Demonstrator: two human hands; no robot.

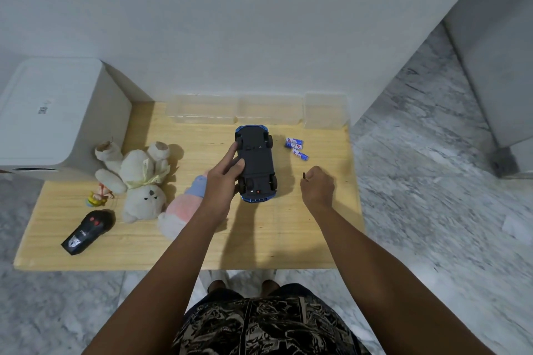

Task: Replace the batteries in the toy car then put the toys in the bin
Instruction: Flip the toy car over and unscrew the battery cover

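While the left hand steadies the upturned toy car, batteries lie beside.

toy car: blue, upside down | batteries: loose, just right

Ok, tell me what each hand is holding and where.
The left hand grips the upturned toy car by its side. The right hand pinches a small dark object at its fingertips; what it is can't be told.

A home room: marble-tiled floor around a low wooden table, plush toys on it, white wall behind it.
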